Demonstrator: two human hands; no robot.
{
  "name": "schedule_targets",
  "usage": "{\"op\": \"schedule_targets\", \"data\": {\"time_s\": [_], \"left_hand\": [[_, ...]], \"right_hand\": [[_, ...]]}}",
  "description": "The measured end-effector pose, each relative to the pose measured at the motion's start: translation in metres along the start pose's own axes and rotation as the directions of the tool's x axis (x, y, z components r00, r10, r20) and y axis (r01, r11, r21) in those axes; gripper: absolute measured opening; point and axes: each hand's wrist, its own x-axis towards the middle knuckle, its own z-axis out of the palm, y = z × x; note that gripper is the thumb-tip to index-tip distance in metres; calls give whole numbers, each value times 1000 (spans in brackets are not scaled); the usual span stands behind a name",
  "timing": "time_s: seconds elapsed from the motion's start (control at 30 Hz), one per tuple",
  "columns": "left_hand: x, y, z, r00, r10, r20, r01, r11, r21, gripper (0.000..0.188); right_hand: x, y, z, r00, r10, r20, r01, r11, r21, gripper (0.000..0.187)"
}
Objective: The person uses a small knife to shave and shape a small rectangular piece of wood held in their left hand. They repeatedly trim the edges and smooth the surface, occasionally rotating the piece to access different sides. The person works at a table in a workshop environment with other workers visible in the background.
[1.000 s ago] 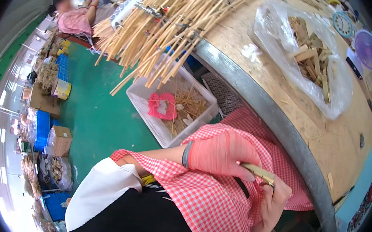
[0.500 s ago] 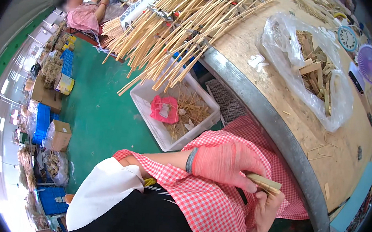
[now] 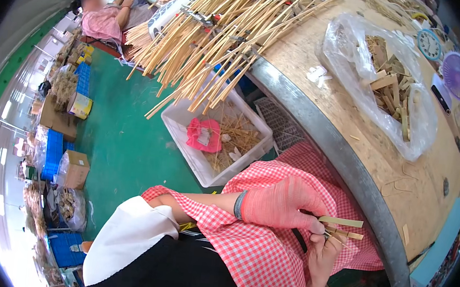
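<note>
My left hand (image 3: 285, 204), in a red knitted glove with a grey cuff, is closed around a small bunch of split bamboo strips (image 3: 344, 222) over my lap. The strips' free ends fan out to the right, pale green on top and yellower below. Just under them my bare right hand (image 3: 323, 256) is closed, its thumb and fingertips at the lower strips beside the gloved thumb. Whether a blade is between the fingers I cannot make out. A red-and-white checked apron (image 3: 265, 245) lies beneath both hands.
On the metal-edged worktable (image 3: 347, 121) at the right lies a clear plastic bag (image 3: 351, 72) of bamboo pieces. Long thin sticks (image 3: 211, 49) overhang its far edge, above a white bin (image 3: 185, 158) of scraps. A seated co-worker (image 3: 104, 20) is at far left. Boxes (image 3: 76, 168) line the floor.
The wide bamboo bundle in my hands has spread into separate strips pointing right. My left hand has shifted slightly right; my right hand stays close under it.
</note>
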Motion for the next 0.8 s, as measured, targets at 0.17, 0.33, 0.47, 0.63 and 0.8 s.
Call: {"op": "schedule_targets", "data": {"time_s": [0.17,0.33,0.47,0.63,0.8], "left_hand": [[13,4,-14,996,90,14,-91,971,223,36],[19,9,-17,973,211,98,-232,881,412,23],[20,0,-5,988,138,-74,-119,968,222,13],[16,2,10,984,-58,-167,44,996,-84,16],[19,13,17,950,-280,-142,172,843,-510,14]], "right_hand": [[12,-24,-18,986,144,82,-143,990,-20,20],[22,-17,-12,989,-139,39,144,973,-180,15],[21,-14,-14,999,-38,17,38,999,-37,21],[20,-10,-1,999,-17,-34,21,994,106,21],[26,-15,-2,991,-6,-131,40,965,260,19]]}}
